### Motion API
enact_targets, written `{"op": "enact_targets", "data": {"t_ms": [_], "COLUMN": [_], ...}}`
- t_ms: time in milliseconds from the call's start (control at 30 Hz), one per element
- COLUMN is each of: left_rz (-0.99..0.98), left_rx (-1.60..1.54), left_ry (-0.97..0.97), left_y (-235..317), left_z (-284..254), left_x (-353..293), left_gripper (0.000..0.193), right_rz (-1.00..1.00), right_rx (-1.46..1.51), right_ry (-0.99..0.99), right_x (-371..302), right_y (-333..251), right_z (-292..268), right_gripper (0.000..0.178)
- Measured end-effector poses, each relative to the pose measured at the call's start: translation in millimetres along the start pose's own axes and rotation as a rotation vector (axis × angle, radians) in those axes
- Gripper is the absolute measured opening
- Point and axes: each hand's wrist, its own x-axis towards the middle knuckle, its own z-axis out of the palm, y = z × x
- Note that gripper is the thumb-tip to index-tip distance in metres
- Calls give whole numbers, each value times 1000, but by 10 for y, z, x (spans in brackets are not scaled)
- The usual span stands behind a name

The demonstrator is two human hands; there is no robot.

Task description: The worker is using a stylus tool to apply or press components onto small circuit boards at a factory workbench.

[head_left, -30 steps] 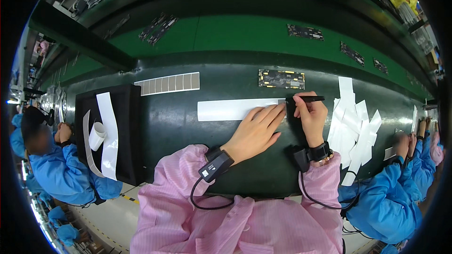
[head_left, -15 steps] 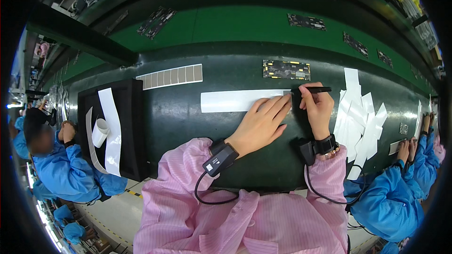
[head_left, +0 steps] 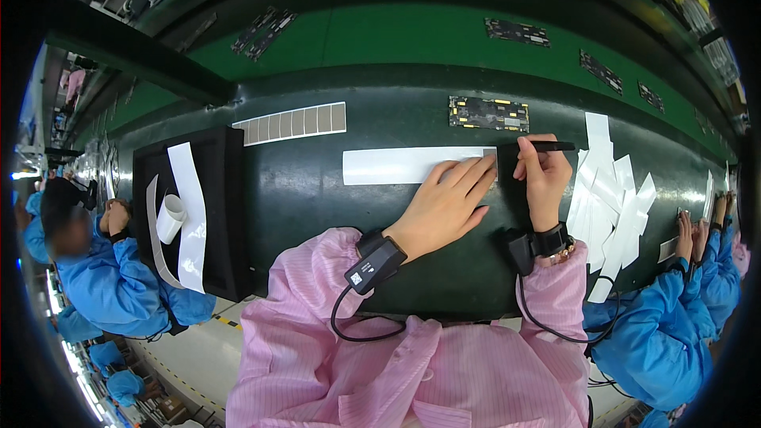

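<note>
A white strip point(head_left: 388, 167) lies lengthwise on the dark green table in front of me. My left hand point(head_left: 444, 202) rests flat on its right part, fingers stretched out and together. Just above those fingertips, a small grey patch point(head_left: 490, 154) shows at the strip's right end. My right hand point(head_left: 545, 182) is just beyond that end, pinching a slim black pen-shaped tool point(head_left: 553, 146). Its tip is hard to make out against the dark table. Behind the strip lies a black circuit board point(head_left: 488, 113) with yellow parts.
A sheet of grey-brown stickers point(head_left: 297, 124) lies back left. On the left, a black foam tray point(head_left: 226, 214) holds curled white strips point(head_left: 187, 214). A pile of white strips point(head_left: 606, 206) is at right. More boards point(head_left: 517, 32) lie on the green belt point(head_left: 380, 36). Co-workers in blue sit at both sides.
My right hand has drawn slightly right with the black tool, away from the strip's end. The grey patch there now shows more clearly. My left hand has stayed on the strip.
</note>
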Motion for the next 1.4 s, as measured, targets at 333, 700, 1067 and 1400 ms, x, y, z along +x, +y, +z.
{"op": "enact_targets", "data": {"t_ms": [333,700,1067,1400], "left_rz": [-1,-8,-11,-6], "left_rx": [-2,-20,-10,-9], "left_ry": [3,7,-14,-9], "left_y": [-15,-17,-7,-16], "left_z": [6,14,9,-11], "left_x": [-16,1,-1,7], "left_gripper": [56,56,55,55], "right_rz": [37,-14,-4,25], "right_rx": [-43,-137,-37,85], "right_ry": [-56,-51,-16,21], "right_x": [8,0,-27,-5], "right_y": [32,-12,16,-2], "right_z": [-4,26,25,48], "right_gripper": [9,8,7,8]}}
